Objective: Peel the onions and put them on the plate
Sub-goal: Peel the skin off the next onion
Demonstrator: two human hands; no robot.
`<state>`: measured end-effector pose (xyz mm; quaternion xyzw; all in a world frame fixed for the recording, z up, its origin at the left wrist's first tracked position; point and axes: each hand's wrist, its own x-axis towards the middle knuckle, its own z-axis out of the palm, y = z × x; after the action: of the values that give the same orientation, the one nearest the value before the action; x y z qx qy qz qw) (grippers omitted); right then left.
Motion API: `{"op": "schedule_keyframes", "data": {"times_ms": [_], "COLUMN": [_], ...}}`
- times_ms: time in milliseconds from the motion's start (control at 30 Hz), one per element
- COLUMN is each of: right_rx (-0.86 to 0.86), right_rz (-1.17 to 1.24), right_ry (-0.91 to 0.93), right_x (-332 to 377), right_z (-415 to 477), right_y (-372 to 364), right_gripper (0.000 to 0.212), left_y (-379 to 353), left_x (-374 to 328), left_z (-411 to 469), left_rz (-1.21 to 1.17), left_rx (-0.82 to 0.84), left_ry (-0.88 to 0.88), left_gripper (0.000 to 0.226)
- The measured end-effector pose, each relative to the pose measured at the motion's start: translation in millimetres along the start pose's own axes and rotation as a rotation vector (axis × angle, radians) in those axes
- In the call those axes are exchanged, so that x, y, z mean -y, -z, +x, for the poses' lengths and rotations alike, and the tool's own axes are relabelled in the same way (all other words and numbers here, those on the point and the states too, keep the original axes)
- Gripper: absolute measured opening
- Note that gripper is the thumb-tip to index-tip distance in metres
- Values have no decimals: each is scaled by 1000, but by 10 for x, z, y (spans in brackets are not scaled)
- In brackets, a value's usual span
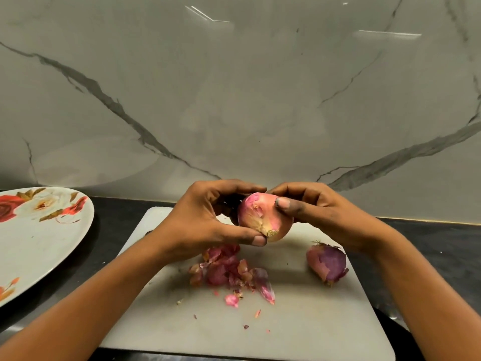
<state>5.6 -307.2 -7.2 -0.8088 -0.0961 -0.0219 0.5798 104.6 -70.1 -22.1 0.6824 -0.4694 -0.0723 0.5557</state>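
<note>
A left hand (208, 217) and right hand (320, 207) hold 1 onion (263, 217) above the white cutting board (299, 321), each grip clamped round it, fingers hiding its far side. A 2nd onion (328, 261) lies near the board's right edge, peels (229, 269) at centre. The flowered plate (39, 243), cut off at left, sits on the dark table (429, 243).

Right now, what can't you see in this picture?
All in the head view:
- The far side of the held onion: hidden by the fingers of the left hand and right hand.
- Part of the plate: cut off by the left edge.
- The underside of the other onion: it lies against the board.
- The board under the peels: covered by them.
</note>
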Motion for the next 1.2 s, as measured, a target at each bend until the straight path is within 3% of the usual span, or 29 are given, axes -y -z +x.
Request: {"op": "schedule_keyframes", "data": {"times_ms": [167, 400, 567, 967, 1200], "right_rx": [55, 140, 135, 105, 73], "right_rz": [-13, -29, 31, -89, -137], "right_ry": [-63, -118, -107, -132, -106], "right_x": [15, 32, 45, 52, 46], "right_z": [-32, -62, -90, -84, -115], "right_y": [9, 28, 48, 99, 145], "right_gripper": [30, 44, 50, 49, 50], "left_y": [-34, 26, 31, 53, 54], "left_x": [4, 25, -9, 83, 120], "left_z": [13, 2, 19, -33, -33], "left_rz": [-66, -143, -141, 415, 578], "left_rx": [46, 131, 28, -101, -192], "left_ry": [72, 118, 130, -113, -146], "left_gripper": [67, 51, 28, 25, 17]}}
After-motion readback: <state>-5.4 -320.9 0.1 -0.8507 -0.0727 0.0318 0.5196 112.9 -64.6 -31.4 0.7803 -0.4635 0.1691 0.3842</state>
